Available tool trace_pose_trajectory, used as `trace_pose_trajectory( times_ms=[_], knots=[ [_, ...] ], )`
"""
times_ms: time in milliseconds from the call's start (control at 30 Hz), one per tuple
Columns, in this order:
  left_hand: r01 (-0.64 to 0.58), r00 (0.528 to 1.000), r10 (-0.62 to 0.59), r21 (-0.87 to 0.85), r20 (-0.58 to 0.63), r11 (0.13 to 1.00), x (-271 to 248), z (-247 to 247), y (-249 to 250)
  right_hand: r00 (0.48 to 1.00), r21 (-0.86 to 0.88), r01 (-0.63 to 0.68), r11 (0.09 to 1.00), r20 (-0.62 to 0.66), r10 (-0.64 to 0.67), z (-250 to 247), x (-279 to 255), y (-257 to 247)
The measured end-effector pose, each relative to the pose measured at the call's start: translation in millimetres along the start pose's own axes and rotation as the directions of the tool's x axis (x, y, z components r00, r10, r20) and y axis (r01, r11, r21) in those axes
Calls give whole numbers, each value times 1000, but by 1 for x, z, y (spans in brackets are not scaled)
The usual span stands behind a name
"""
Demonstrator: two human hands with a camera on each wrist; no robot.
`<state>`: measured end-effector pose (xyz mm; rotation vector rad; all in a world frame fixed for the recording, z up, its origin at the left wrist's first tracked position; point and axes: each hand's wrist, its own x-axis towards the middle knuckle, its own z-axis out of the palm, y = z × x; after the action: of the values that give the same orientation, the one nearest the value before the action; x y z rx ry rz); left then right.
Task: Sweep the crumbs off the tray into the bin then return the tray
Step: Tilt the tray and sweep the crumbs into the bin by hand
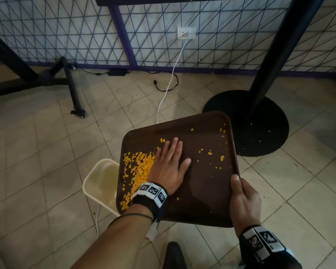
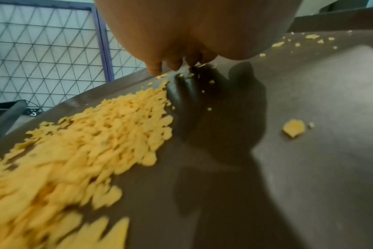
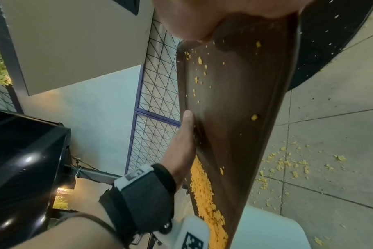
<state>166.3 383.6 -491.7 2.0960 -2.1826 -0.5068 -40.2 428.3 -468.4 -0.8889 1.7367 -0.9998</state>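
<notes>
The left hand (image 1: 168, 167) lies flat on the brown tray (image 1: 206, 191), fingers (image 1: 175, 146) straight — yellow crumbs (image 1: 139, 169) heaped beside it. The right hand (image 1: 244, 202) grips the tray's edge above the cream bin (image 1: 97, 183).

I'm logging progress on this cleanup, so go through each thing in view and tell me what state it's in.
tray: held over the bin, tilted, still holding crumbs
crumbs: mostly piled at the tray's left edge, some scattered across it
bin: open, under the tray's left edge
left hand: flat on the tray, fingers straight
right hand: grips the tray's right edge
</notes>
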Motion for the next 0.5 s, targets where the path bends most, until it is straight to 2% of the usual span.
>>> trace_pose_trajectory(
  times_ms=[133, 233, 367, 500],
  knots=[
    [-160, 983, 155, -40, -103, 986, 27, -17, 39, 1000, -10, 6, 1000, -3, -6, 1, -1, -1],
    [-238, 969, 235, -28, -78, 971, 48, -23, 70, 1000, -38, 4, 999, -9, -4, 1, 0, 0],
    [-155, 987, 153, -38, -38, 987, 49, -15, 52, 1000, -30, 18, 999, -5, -18, 1, 0, 0],
    [67, 997, -66, -11, 43, 998, 24, -4, -6, 1000, -17, 23, 1000, -5, -23, -1, 0, -2]
  ],
)
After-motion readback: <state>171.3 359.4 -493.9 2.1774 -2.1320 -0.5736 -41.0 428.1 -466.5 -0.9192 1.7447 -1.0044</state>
